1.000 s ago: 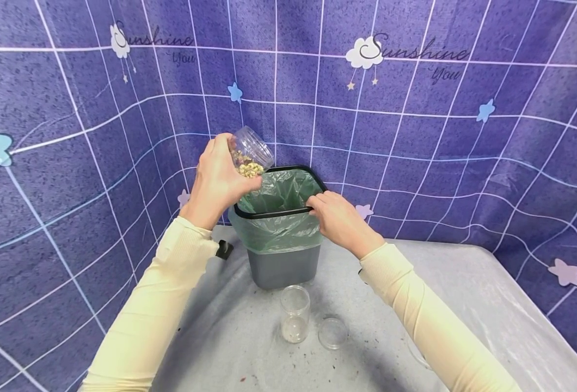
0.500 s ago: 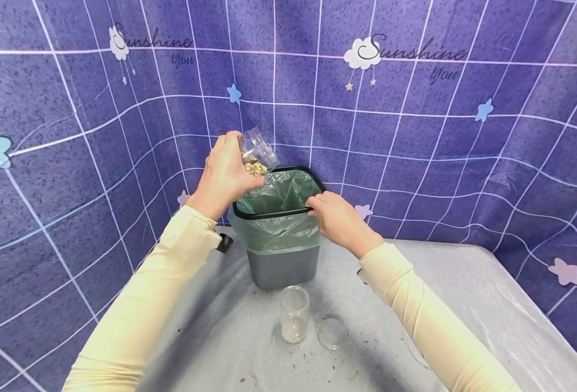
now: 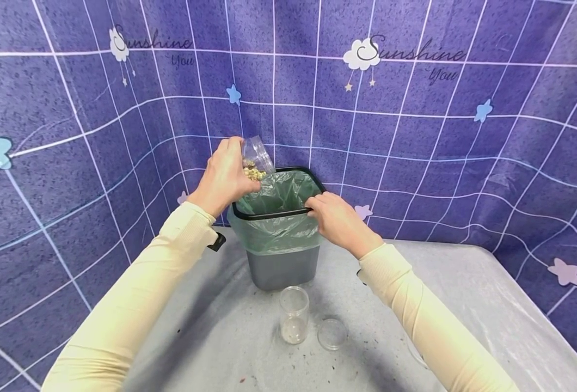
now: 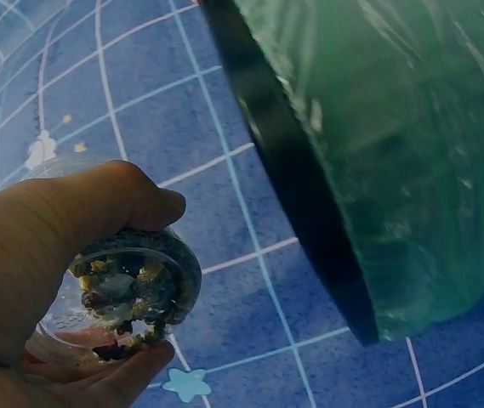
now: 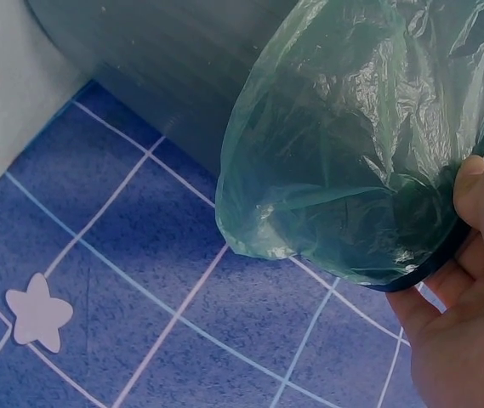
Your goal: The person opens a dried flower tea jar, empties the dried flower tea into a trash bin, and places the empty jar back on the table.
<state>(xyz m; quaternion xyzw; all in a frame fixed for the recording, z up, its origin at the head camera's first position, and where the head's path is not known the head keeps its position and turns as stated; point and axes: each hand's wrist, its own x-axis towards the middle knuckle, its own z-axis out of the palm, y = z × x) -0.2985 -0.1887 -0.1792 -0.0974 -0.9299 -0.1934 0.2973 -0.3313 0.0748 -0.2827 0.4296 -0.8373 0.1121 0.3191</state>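
Observation:
My left hand [image 3: 226, 177] grips a clear plastic jar [image 3: 259, 152], tipped with its mouth toward the bin, above the bin's left rim. Yellowish dried flowers [image 3: 253, 172] lie inside it; the left wrist view shows the dried flowers [image 4: 131, 293] through the clear wall between thumb and fingers. The grey trash bin [image 3: 283, 267] has a black rim and a green plastic liner [image 3: 288, 234] folded over it. My right hand [image 3: 339, 222] pinches the bin's right rim, thumb on one side and fingers on the other, as the right wrist view of this hand [image 5: 471, 289] also shows.
An uncapped clear jar [image 3: 294, 316] stands on the grey-white tabletop [image 3: 239, 337] in front of the bin. Beside it lies a clear round lid [image 3: 332, 334]. Another clear round edge [image 3: 417, 354] shows by the right sleeve. Small crumbs are scattered about. A purple grid curtain [image 3: 396, 136] hangs behind.
My left hand has shifted slightly right with the jar, whose tilt has increased toward the bin. The right hand stays on the rim.

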